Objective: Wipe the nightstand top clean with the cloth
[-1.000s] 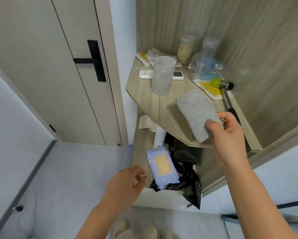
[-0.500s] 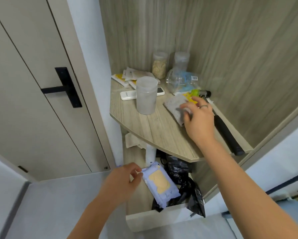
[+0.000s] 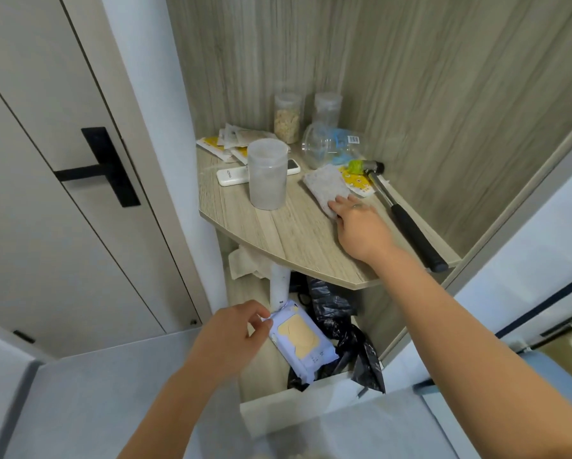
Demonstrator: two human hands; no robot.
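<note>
Right hand [image 3: 361, 226] flat on grey cloth [image 3: 324, 187], fingers straight, pressing it onto nightstand top [image 3: 288, 230]. Cloth lies between frosted jar [image 3: 267, 175] and hammer [image 3: 407, 223], right edge against yellow packet [image 3: 357, 183]. Left hand [image 3: 228, 339] low, fingers loosely curled, beside wipes pack [image 3: 303, 342] in open drawer [image 3: 294, 405]; black bag [image 3: 354, 346] beside pack.

The person shows only as two arms, each seen from the hand back to the lower edge of the view. The right hand [image 3: 361, 226] is bare apart from a thin, pale metallic ring [image 3: 355, 205] worn low on one of its middle fingers; which finger exactly is hard to tell. The left hand [image 3: 228, 339] is bare. Behind each hand the wrist and forearm are uncovered up to where the picture cuts them off, the right arm showing at greater length than the left.
</note>
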